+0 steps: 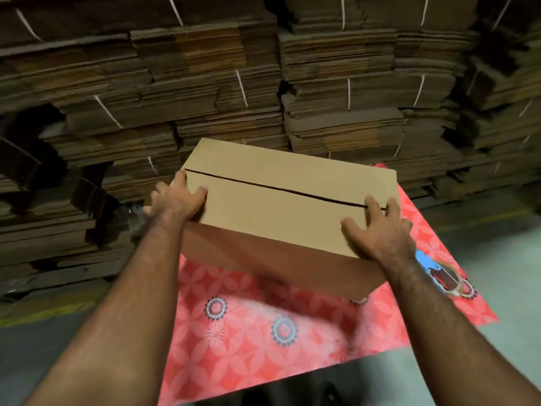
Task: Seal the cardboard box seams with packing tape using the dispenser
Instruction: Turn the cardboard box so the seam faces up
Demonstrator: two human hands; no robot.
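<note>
Mat: red-pink patterned sheet [263, 341] spread flat on the floor, printed with pale petal shapes and round blue-and-white flower medallions.
Floor: smooth grey concrete [497, 361], showing to the right of and below the mat; dull yellow painted line [44, 313] along the left.
Background: tall stacks of flattened brown corrugated cardboard sheets [336, 92], filling the whole rear; bundled with thin white straps [241, 88]; dark gaps between some piles at left.
Lower edge: dark shape [292, 391] below the mat, too dim to identify.
</note>
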